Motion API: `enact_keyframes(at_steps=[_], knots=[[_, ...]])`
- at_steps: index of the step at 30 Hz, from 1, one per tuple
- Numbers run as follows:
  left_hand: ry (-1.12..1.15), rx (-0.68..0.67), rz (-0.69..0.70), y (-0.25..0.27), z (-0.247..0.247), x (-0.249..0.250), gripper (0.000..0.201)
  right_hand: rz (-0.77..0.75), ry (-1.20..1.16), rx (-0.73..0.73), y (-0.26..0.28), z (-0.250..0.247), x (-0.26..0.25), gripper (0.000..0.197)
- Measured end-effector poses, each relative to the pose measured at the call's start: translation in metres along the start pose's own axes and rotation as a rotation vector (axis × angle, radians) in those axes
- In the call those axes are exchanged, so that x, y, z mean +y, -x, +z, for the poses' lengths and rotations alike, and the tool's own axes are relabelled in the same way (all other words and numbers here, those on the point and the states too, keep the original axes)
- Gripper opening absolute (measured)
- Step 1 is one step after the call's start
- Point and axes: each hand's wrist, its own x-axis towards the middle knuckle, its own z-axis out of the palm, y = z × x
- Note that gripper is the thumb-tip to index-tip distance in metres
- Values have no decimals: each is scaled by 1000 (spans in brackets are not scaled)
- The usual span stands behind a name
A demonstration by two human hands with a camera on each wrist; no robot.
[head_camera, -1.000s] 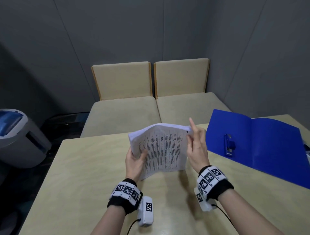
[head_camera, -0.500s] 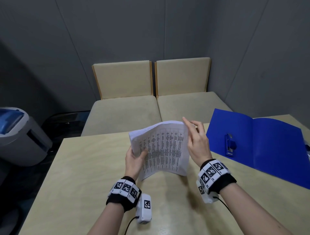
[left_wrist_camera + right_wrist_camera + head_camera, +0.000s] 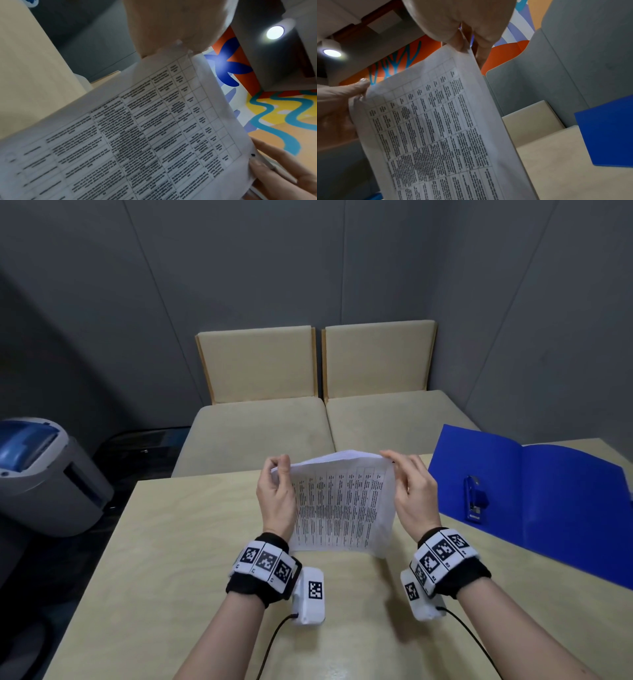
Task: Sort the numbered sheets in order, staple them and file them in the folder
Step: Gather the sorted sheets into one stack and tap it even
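Over on the far left a grey bin (image 3: 44, 474) sits off the counter (image 3: 171, 559), out of play. Moving in, the left hand (image 3: 275, 498) pinches the top left corner of the sheets (image 3: 342, 505), fingers curled round the edge. The stack stands upright, bottom edge on or just above the counter, printed tables facing the person. Across it, the right hand (image 3: 414, 494) pinches the top right corner, so both hands are clamped on the sheets, one at each upper corner.

That paper looks light and floppy, and it bows between the grips. My read: loose sheets will slide and fan, so hold them firmly by the edges and keep them squared before stapling.

Further right, the blue folder (image 3: 548, 508) lies open on the counter with the stapler (image 3: 474, 501) resting on its left flap, well apart from the sheets.

Now the views. The head camera alone shows the stapler and the whole layout. The left wrist camera shows the table grid up close, though the text is too blurred to read, with the other hand's fingertips at the far corner. The right wrist camera catches the sheets edge-on, pinched between fingers (image 3: 462, 44), and a corner of the folder.
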Motion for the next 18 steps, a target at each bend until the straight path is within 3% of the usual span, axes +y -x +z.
enact_keyframes(at_steps=[4,10,18], knots=[[-72,-113,-7,6,-7,0,38,9,-5,5,-2,0,0,47],[-138,-188,-82,3,-19,-22,20,28,-27,-6,2,5,-1,48],[-230,-260,26,-8,-14,-4,8,93,-63,59,-8,2,-6,42]])
